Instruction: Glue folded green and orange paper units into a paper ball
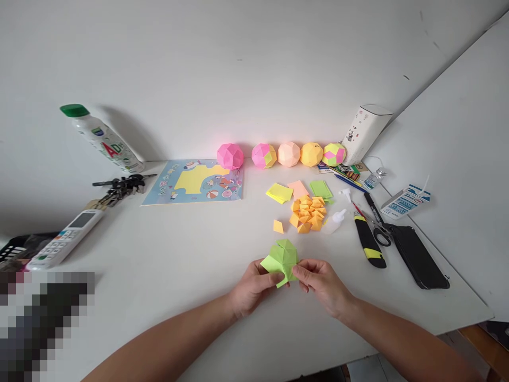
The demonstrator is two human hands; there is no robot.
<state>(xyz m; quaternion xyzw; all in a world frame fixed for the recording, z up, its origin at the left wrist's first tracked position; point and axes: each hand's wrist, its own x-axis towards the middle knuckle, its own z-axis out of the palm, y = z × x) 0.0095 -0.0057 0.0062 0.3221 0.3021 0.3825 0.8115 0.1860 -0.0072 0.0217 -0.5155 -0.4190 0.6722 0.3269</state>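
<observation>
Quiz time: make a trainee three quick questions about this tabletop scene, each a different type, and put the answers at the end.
1. True or false: the left hand and the right hand are both holding the green folded paper.
2. How many paper balls stand in the row?
3. What colour is the heap of folded pieces beside the small white bottle?
A) Pink
B) Orange
C) Blue

Key: 1. True. 2. Five. 3. B, orange.
</observation>
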